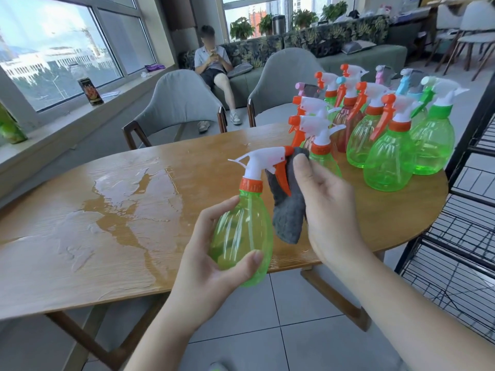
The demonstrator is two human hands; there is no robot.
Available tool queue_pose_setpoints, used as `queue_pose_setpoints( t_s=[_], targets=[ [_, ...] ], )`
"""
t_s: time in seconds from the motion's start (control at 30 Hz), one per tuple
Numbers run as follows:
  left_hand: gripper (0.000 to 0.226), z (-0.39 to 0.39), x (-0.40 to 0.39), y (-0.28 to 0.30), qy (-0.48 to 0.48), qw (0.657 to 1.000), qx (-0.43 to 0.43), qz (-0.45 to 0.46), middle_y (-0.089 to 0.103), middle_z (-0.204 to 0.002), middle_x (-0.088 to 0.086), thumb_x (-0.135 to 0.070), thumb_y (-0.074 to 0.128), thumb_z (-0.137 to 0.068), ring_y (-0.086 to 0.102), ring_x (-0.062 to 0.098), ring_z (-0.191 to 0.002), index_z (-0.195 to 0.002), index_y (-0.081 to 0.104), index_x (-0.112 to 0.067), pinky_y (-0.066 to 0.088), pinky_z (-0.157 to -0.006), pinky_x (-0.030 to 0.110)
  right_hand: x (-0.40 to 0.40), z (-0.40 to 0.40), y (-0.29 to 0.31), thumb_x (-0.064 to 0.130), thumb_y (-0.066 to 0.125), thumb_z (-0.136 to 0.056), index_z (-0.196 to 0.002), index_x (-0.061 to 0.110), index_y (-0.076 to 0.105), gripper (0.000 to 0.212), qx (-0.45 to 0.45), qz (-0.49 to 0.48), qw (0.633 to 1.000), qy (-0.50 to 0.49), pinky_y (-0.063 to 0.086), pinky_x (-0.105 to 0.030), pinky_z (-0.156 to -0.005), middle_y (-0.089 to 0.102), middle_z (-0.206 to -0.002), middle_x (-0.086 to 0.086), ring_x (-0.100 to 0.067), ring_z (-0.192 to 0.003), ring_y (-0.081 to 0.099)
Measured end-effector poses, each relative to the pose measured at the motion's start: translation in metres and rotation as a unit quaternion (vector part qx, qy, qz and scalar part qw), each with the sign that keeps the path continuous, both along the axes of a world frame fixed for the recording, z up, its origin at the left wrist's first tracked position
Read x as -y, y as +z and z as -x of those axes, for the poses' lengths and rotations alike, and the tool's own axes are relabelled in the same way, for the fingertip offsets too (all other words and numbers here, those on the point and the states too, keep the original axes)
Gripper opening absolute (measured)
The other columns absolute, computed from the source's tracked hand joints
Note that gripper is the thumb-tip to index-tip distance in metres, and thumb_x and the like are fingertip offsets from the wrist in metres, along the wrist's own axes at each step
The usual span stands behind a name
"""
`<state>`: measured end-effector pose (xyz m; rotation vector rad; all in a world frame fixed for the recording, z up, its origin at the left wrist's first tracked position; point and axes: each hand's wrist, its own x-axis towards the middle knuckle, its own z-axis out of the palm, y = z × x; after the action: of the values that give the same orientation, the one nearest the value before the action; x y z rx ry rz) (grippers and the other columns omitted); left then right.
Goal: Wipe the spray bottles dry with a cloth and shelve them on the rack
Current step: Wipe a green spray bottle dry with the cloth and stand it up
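Left hand (211, 259) cupping the lower body of a green spray bottle (242, 236), thumb and fingers curled round it, bottle held upright in the air over the near table edge. Orange collar, white head, orange trigger facing right. Right hand (328, 207) gripping a grey cloth (288, 212), fingers pinching cloth against the nozzle end of the sprayer head, rest of cloth hanging down behind the trigger and just beside the bottle's right shoulder. Wooden table (160, 183) beneath, with a wide water puddle (117, 194) spread across its left half. Cluster of spray bottles (375, 124) standing upright on the far right part of the table, packed close: mostly green bodies with orange triggers, a reddish one in the middle, a green-capped one at the right, pink and blue heads at the back. Black wire rack (460, 236) at the right edge, just beside the table. Two grey chairs (184, 103) behind the table. Farther back, a seated person (214, 65) on a sofa, potted plants (242, 28) along the window ledge.
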<state>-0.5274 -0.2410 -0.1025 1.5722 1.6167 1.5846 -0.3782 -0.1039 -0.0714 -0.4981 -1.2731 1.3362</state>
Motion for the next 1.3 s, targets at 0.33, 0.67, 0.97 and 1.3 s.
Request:
queue_pose_setpoints(
  t_s=[0.33,0.67,0.97,1.3],
  targets=[
    [0.071,0.0,-0.003,-0.001,0.039,0.999,0.009,0.002,0.064,-0.141,-0.015,-0.044,0.087,-0.078,0.057,0.012,-0.137,-0.141,0.054,-0.046,0.046,-0.115,0.047,-0.006,-0.016,-0.029,0.011,0.06,-0.105,-0.136,0.012,0.069,0.032,0.301,-0.22,0.924,-0.089,0.052,-0.038,-0.073,0.079,-0.097,-0.016,-0.028,-0.085,0.068],
    [0.077,0.02,0.002,0.009,0.006,0.984,-0.179,-0.009,0.058,-0.146,-0.022,-0.039,0.084,-0.071,0.053,0.014,-0.14,-0.141,0.057,-0.054,0.041,-0.113,0.026,-0.021,-0.044,0.004,0.017,0.051,-0.109,-0.118,0.021,0.073,0.024,0.248,-0.158,0.944,-0.15,0.05,-0.033,-0.072,0.075,-0.091,0.007,-0.012,-0.084,0.068],
    [0.09,0.013,-0.01,-0.002,0.096,0.902,-0.42,-0.031,0.054,-0.149,-0.009,-0.023,0.09,-0.063,0.051,0.032,-0.126,-0.144,0.057,-0.046,0.057,-0.088,0.044,0.002,-0.033,0.007,0.003,0.058,-0.104,-0.124,0.016,0.075,0.029,0.323,-0.286,0.894,-0.119,0.037,-0.004,-0.057,0.05,-0.064,0.052,0.007,-0.06,0.057],
    [0.082,0.014,-0.015,-0.009,0.136,0.915,-0.38,-0.016,0.052,-0.148,-0.015,-0.034,0.083,-0.072,0.045,0.025,-0.13,-0.146,0.052,-0.049,0.052,-0.087,0.04,0.018,-0.038,0.026,0.013,0.051,-0.109,-0.104,0.036,0.077,0.035,0.145,-0.112,0.983,-0.007,0.055,-0.044,-0.094,0.079,-0.101,0.004,-0.021,-0.102,0.072]
  ],
)
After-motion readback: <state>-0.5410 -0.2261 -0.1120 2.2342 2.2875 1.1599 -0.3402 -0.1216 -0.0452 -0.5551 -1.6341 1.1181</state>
